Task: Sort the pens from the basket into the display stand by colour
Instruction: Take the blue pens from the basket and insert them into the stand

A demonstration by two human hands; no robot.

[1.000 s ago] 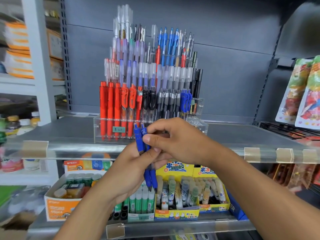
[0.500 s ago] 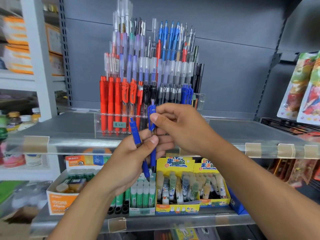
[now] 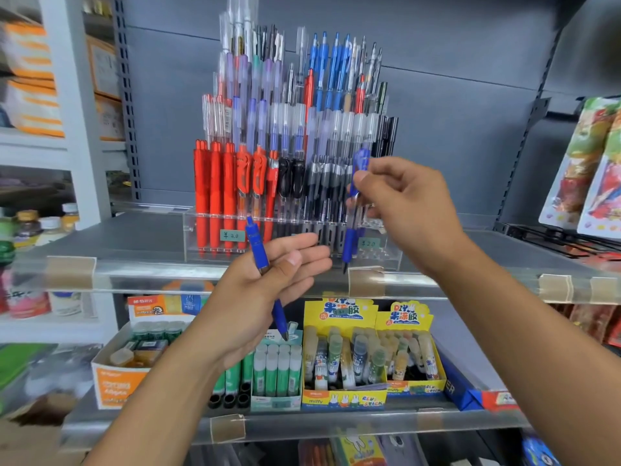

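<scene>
A clear tiered display stand [image 3: 201, 230] on the grey shelf holds rows of red, black, purple and blue pens. My right hand [image 3: 410, 203] pinches a blue pen [image 3: 351, 237] upright, tip down, in front of the stand's right front row. My left hand [image 3: 268, 290] is lower and to the left. A second blue pen [image 3: 257, 245] lies across its palm under the thumb, and its fingers are stretched out. No basket shows in the head view.
The shelf [image 3: 134, 237] has a clear front lip with taped tags. Below it stand boxes of glue sticks: a yellow box [image 3: 339, 317], a green-and-white set [image 3: 275, 368] and an orange box [image 3: 117, 385]. Packaged goods [image 3: 591, 169] hang at the right.
My right hand pulled one blue pen out of the pair and carried it up and right towards the stand. My left hand kept the other pen and its fingers spread.
</scene>
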